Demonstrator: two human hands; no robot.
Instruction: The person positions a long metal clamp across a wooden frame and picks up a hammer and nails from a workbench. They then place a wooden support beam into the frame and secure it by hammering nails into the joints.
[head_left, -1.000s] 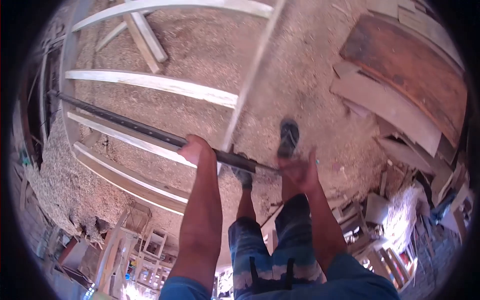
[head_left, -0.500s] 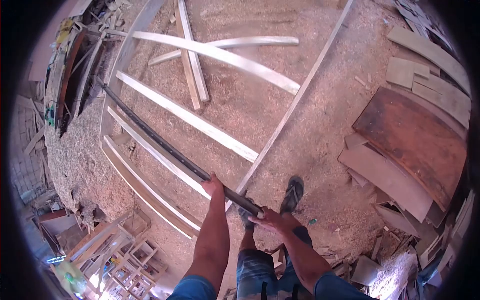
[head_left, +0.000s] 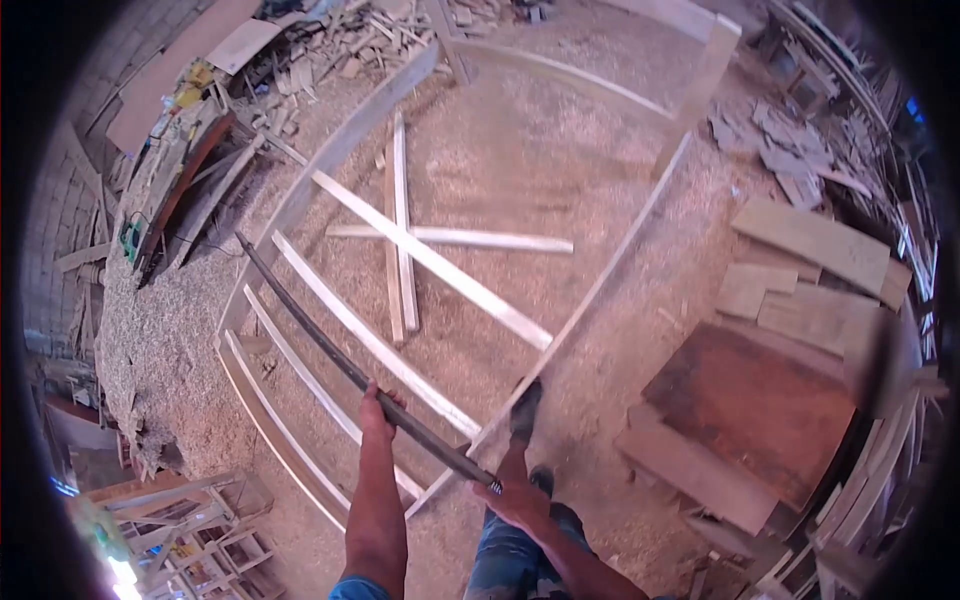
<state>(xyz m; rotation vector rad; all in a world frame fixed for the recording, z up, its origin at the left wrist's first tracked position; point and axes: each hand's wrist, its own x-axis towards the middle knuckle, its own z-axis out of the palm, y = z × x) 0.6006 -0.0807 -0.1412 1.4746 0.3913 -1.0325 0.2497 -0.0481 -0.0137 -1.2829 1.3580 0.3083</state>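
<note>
A long dark bar clamp (head_left: 437,441) runs diagonally over a big wooden frame on the ground. My left hand (head_left: 378,412) is wrapped around its bar, roughly midway along. Close to its near end, by a threaded or coiled part, my right hand (head_left: 520,503) grips it. Beneath the clamp lie the frame's pale slats (head_left: 372,338), set between a left rail (head_left: 345,133) and a right rail (head_left: 622,238). The clamp's far tip is close to the left rail; whether it touches cannot be told.
Crossed loose wooden strips (head_left: 405,290) lie on the sawdust inside the frame. Boards and a reddish-brown panel (head_left: 755,410) are stacked at right. A workbench (head_left: 185,190) with a green cord stands at left, and wood scraps (head_left: 340,55) pile up behind. My feet are beside the right rail.
My view has tilted up, showing the frame's far end. I have stepped, with one foot now against the right rail. The clamp has shifted across the slats, held by both hands throughout.
</note>
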